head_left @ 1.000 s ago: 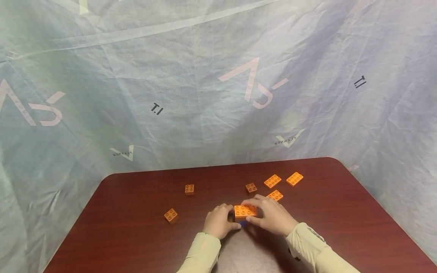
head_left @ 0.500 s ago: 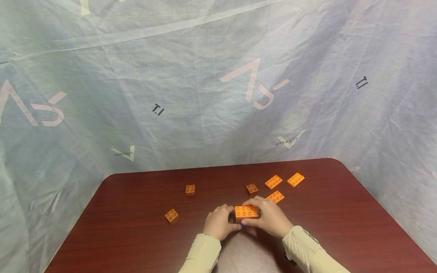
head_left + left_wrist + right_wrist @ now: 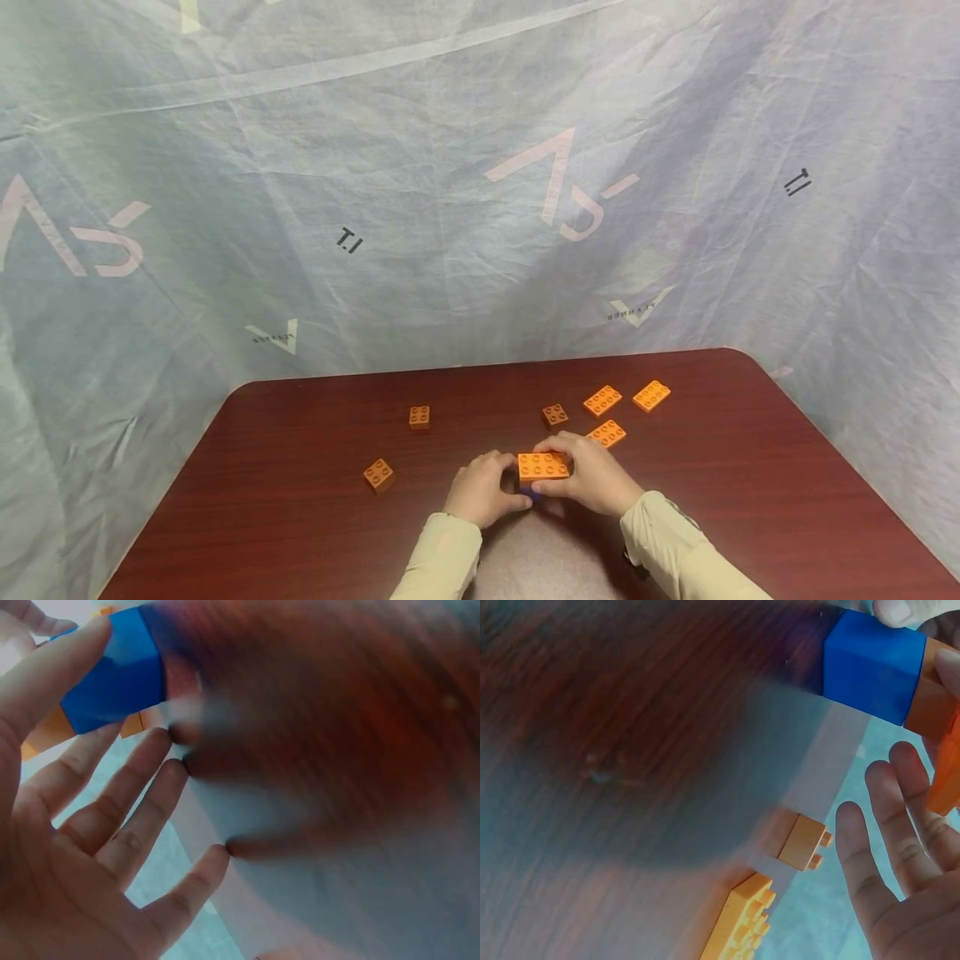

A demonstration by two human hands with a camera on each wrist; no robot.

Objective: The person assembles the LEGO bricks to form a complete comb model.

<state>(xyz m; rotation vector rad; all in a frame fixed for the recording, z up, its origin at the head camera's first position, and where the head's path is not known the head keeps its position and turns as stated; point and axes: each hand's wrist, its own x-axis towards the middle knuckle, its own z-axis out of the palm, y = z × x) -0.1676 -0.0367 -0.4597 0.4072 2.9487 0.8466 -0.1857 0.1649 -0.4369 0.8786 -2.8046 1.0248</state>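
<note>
In the head view a small stack stands between the two hands: an orange building brick [image 3: 543, 468] with several studs on top, over a blue building brick [image 3: 531, 492]. My left hand [image 3: 482, 490] holds the blue brick [image 3: 112, 675] between thumb and index finger, its other fingers spread with their tips at the table. My right hand [image 3: 596, 475] grips the orange brick by its front and back sides. A darker orange brick [image 3: 928, 701] sits between the blue one and the top orange brick [image 3: 946, 776] in the right wrist view.
Behind the right hand lie flat orange bricks [image 3: 602, 401] and a small darker orange brick [image 3: 555, 415]. Two small orange bricks [image 3: 419, 417] [image 3: 378, 475] lie to the left. A grey printed cloth [image 3: 450, 208] hangs beyond the far edge of the dark red table [image 3: 262, 500].
Both hands stay around the stack. The right hand and forearm have shifted slightly left and the right thumb has come lower on the orange brick; the view has drifted a little.
</note>
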